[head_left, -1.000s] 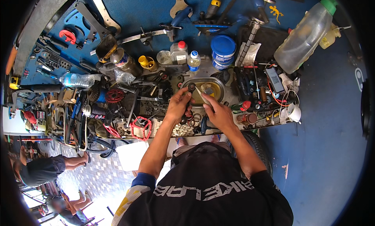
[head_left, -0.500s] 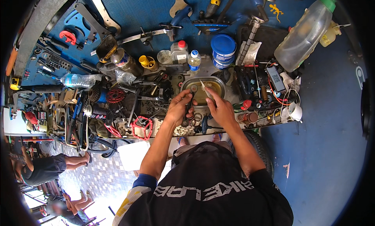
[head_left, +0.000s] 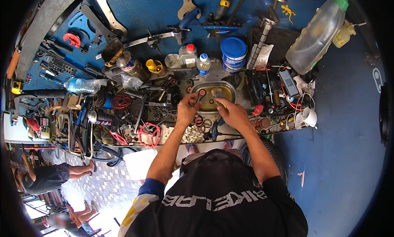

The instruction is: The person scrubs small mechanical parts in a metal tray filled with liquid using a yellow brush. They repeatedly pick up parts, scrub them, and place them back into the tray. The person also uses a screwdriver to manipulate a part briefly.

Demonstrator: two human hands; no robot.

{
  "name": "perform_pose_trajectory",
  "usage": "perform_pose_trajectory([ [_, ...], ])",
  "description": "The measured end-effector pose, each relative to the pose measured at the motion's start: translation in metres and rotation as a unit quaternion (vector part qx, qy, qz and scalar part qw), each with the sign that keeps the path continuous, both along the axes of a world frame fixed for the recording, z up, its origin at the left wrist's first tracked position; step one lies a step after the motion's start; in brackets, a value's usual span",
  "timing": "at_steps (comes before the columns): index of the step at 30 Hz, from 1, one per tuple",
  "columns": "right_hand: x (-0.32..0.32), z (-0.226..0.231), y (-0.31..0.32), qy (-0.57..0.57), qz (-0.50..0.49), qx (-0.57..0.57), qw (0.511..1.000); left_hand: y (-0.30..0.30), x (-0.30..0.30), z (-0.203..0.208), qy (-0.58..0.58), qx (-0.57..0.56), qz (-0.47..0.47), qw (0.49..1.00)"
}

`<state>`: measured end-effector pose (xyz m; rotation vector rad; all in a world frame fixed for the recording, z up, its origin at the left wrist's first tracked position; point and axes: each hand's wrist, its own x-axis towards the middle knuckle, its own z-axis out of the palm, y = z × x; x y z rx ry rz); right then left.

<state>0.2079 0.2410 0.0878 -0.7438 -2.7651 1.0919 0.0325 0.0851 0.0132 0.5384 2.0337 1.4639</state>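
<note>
Left hand: dark part gripped, held over tray, left side
Right hand: thin yellowish tool gripped
Tray: yellowish liquid contained; brush, ring seen inside
Blue tub: lidded

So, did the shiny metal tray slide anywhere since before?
No. The metal tray sits in the same place against the blue tub in this view: slightly left of it and nearer the person, as before.
</note>
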Motion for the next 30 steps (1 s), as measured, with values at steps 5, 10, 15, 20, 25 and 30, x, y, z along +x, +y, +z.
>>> perform_pose_trajectory([
  [5, -0.004, 0.012, -0.005, 0.010, 0.008, -0.055, 0.998, 0.001, 0.006, 0.015, 0.029, -0.014, -0.008, 0.999],
  [10, -0.009, 0.010, -0.006, 0.033, 0.016, -0.050, 0.998, -0.004, 0.007, -0.001, 0.109, 0.012, 0.016, 0.994],
  [15, -0.012, 0.016, -0.005, 0.010, 0.021, -0.060, 0.998, -0.007, 0.010, 0.010, 0.163, -0.004, 0.019, 0.986],
  [20, -0.013, 0.005, -0.001, 0.043, 0.042, -0.046, 0.997, -0.008, 0.010, 0.014, 0.171, -0.008, 0.017, 0.985],
  [25, -0.019, 0.008, 0.009, 0.013, 0.077, -0.060, 0.995, -0.009, 0.008, 0.016, 0.203, -0.006, 0.003, 0.979],
  [30, -0.025, 0.008, 0.027, 0.007, 0.138, -0.030, 0.990, -0.014, 0.006, 0.016, 0.272, -0.007, -0.027, 0.962],
])
